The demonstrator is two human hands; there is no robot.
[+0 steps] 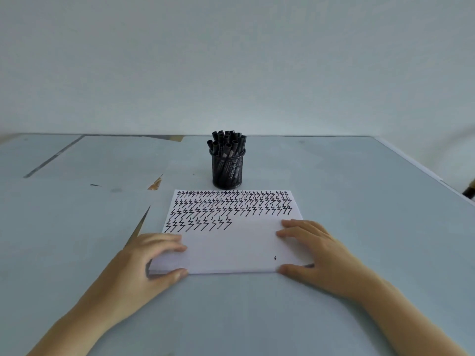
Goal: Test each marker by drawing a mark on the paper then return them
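Note:
A white sheet of paper (231, 247) lies on the grey table, its upper half filled with rows of black zigzag marks and one small mark near its lower right. Just behind it stands a black mesh cup (228, 170) packed with several black markers (227, 141), all capped ends up. My left hand (151, 260) rests on the paper's lower left corner, fingers on top and thumb at the near edge. My right hand (313, 250) sits the same way on the lower right corner. Neither hand holds a marker.
The grey table (359, 201) has scratches and chipped patches on its left side (155, 185). Its right edge (424, 173) runs diagonally toward me, and a plain wall rises behind the back edge.

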